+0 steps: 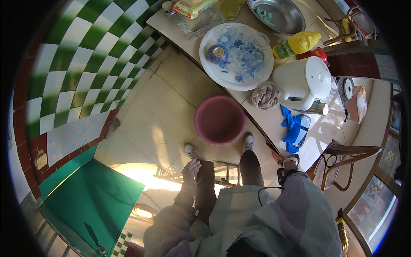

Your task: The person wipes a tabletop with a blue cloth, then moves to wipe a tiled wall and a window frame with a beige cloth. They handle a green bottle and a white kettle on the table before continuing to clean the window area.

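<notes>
My left hand (191, 168) rests by my left knee, its fingers together and nothing seen in it. At the counter's near edge is my right hand (290, 160), partly hidden by its sleeve and a black wrist device; what its fingers do is unclear. Between my feet and the counter, a pink plastic basin (220, 120) stands on the floor. On the counter lie blue rubber gloves (292, 130), touching a smartphone (302, 131). Beyond them are a crumpled cloth (265, 95), a white electric kettle (301, 84) and a large white tray (208, 72) holding glasses and a blue lidded jar (217, 54).
A yellow detergent bottle (297, 45) and a steel basin (293, 16) stand farther back on the counter (189, 48). A rattan chair (334, 163) is at the right. A green door (90, 199) stands at lower left, beside a green-and-white tiled wall (86, 64).
</notes>
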Tool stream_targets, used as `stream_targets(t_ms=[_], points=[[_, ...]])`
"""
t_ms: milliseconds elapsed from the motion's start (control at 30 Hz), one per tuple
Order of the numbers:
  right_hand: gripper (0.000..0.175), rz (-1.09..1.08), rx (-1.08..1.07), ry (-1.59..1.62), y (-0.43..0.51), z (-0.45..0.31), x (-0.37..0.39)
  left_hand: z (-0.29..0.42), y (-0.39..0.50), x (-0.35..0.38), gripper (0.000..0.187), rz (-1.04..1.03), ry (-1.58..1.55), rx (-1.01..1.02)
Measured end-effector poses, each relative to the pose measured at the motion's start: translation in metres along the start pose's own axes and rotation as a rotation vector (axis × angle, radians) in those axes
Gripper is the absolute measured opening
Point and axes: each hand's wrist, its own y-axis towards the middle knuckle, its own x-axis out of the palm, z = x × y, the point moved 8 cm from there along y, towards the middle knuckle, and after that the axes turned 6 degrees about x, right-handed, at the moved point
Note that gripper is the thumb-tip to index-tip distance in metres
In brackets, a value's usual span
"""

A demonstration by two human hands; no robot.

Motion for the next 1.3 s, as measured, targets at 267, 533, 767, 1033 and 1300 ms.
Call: stream_targets(t_ms=[267,533,767,1033,1300], points=[[0.046,-0.091,0.079,0.234,-0.012,-0.004,0.028,0.014,-0.022,-0.035,0.045,-0.141,0.183,-0.026],[0.048,-0.185,0.192,0.631,-0.001,0.018,0.045,0.057,-0.03,-0.055,0.044,-0.035,0.181,0.022],[0.051,-0.27,0.271,1.033,0.005,0.011,0.078,0.14,-0.059,-0.016,0.044,-0.073,0.238,0.177],[0.054,-0.302,0.259,1.469,0.008,-0.026,0.119,0.384,-0.014,0.019,0.034,-0.091,0.284,0.648],[0.058,-0.306,0.201,1.755,-0.014,-0.08,0.165,0.684,-0.143,0.11,0.029,0.194,1.333,1.774]])
